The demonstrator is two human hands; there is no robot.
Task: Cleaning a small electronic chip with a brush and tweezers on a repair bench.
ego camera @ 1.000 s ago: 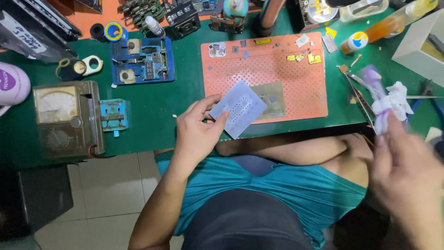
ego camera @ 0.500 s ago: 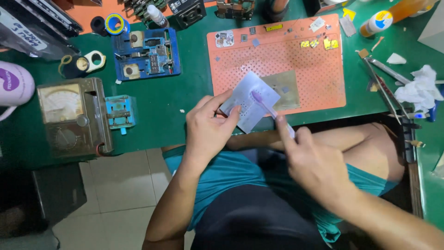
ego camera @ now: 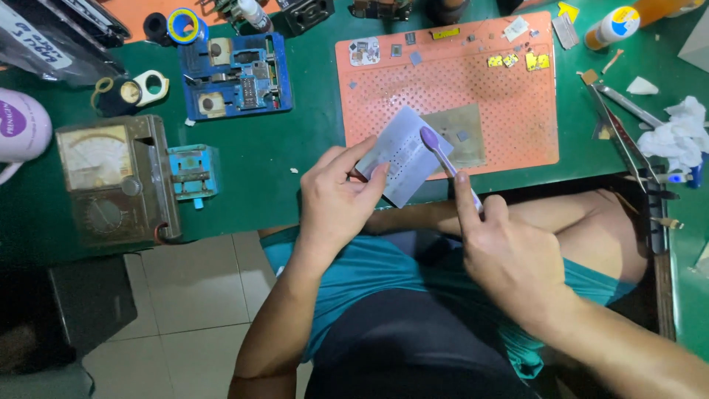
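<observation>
Green bench [ego camera: 310, 140] | orange mat [ego camera: 473, 89] | tiled floor [ego camera: 192, 295]

A white tub with purple label [ego camera: 18, 129] sits beside an analog meter dial [ego camera: 92, 155].

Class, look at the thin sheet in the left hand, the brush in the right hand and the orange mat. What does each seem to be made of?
Thin sheet: probably metal, matte silver-grey, stiff and flat, with grids of tiny holes.
Brush: likely plastic, smooth pale purple handle and head; bristles not visible.
Orange mat: probably silicone or rubber, matte, with a moulded pattern of dots.
</observation>
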